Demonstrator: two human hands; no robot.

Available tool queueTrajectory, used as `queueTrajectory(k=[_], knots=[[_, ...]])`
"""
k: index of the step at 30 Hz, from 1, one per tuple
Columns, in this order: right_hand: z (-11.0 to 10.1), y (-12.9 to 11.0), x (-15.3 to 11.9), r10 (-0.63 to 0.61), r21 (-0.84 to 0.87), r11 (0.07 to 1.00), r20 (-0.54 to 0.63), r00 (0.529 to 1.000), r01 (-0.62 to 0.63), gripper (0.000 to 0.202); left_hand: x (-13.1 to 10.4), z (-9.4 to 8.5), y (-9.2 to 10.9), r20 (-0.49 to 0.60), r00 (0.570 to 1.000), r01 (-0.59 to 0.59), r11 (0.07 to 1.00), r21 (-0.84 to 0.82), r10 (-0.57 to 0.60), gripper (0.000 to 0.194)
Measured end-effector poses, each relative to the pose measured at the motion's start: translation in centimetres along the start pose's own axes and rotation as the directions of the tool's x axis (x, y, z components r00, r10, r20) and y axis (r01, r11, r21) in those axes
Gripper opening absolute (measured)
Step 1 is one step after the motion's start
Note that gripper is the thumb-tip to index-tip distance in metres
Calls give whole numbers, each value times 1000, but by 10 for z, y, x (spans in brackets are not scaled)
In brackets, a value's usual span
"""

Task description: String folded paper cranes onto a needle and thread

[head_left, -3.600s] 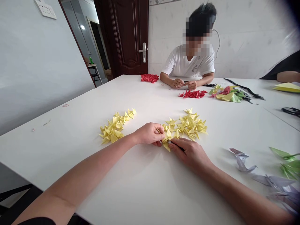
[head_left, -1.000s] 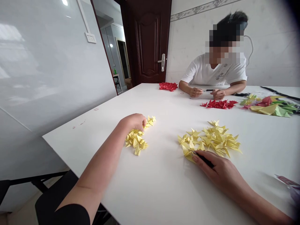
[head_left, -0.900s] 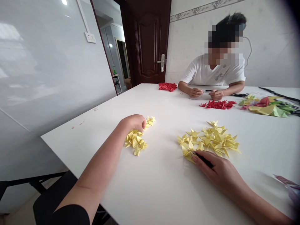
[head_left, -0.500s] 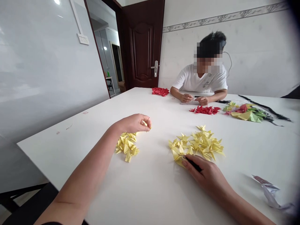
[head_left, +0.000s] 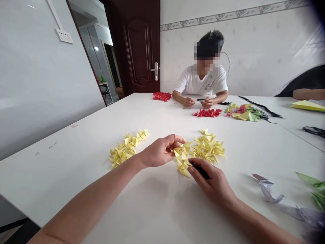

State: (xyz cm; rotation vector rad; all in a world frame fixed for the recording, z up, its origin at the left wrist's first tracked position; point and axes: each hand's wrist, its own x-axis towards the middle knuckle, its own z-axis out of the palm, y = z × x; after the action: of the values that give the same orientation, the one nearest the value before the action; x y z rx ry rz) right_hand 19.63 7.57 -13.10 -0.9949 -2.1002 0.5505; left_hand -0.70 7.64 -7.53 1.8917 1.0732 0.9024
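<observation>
Folded yellow paper pieces lie in two piles on the white table [head_left: 152,210], a left pile [head_left: 123,150] and a right pile [head_left: 209,147]. At the left edge of the right pile, my left hand [head_left: 164,149] has its fingers curled at a yellow paper piece [head_left: 177,152]; whether it grips the piece is hard to tell. My right hand [head_left: 212,178] is closed around a black tool [head_left: 200,169], whose tip is beside the yellow pieces nearest to me.
Across the table sits a person [head_left: 203,79] in a white shirt, near two red paper piles [head_left: 161,96]. Multicoloured folded paper [head_left: 245,112] lies at the back right. A pale paper strip [head_left: 266,189] and green paper [head_left: 313,183] are at the right.
The view has turned to the right. My left hand has moved from the left pile over to the right pile. My right hand stays by the right pile, still with the black tool.
</observation>
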Motion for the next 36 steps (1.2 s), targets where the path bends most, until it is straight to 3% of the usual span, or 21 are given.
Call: queueTrajectory(k=[8, 15, 26, 36], knots=[[2, -4, 0, 43, 60, 997, -39, 998, -41, 23, -3, 14, 14, -14, 1000, -1, 972, 236, 5, 43], [2, -3, 0, 91, 42, 995, -72, 993, -88, 23, -4, 22, 14, -23, 993, -96, 921, 378, 112, 45], [3, 1, 3, 59, 17, 998, -56, 997, -58, 19, -2, 24, 8, 16, 966, -239, 865, 440, 259, 40], [5, 4, 4, 56, 47, 997, 30, 998, -57, 22, -3, 23, 7, 32, 983, -175, 887, 427, 179, 39]])
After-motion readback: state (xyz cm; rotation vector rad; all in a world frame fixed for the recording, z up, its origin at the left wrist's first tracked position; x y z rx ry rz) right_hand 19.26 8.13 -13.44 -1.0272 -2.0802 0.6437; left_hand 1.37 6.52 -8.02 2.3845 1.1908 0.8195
